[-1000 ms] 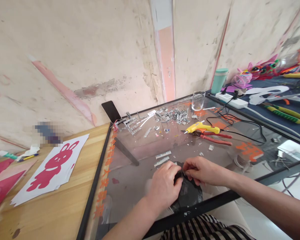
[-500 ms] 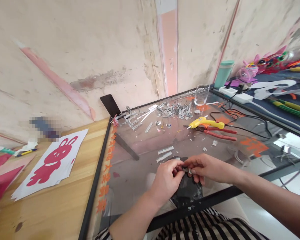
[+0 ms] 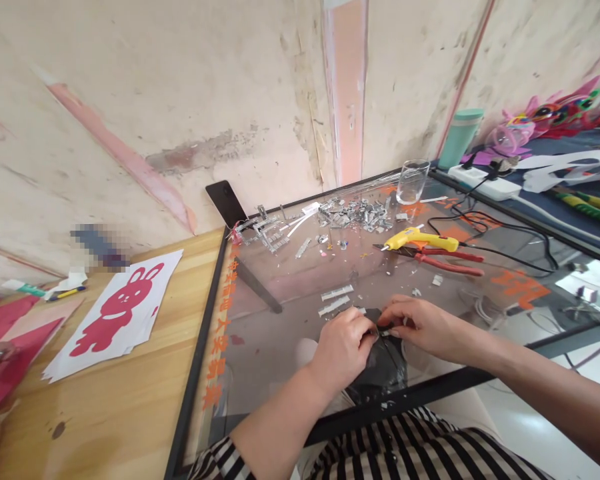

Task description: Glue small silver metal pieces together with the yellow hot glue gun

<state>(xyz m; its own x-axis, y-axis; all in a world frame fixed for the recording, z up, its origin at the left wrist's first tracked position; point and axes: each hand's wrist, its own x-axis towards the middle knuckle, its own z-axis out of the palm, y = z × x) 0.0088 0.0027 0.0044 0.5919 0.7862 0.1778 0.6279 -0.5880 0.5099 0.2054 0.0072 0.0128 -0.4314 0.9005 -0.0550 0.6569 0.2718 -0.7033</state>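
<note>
Bright, even daylight; pale glare on the glass worktop (image 3: pixel 290 313) (perhaps a window's reflection), wide-angle bending at edges, slight motion softness.

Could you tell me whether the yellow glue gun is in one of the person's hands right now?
No, the yellow glue gun lies on the glass table, beyond both hands.

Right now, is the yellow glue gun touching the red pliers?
Touching, it seems. The head view shows the yellow glue gun lying across the red pliers on the glass table, its body overlapping their jaws with no gap visible.
</note>
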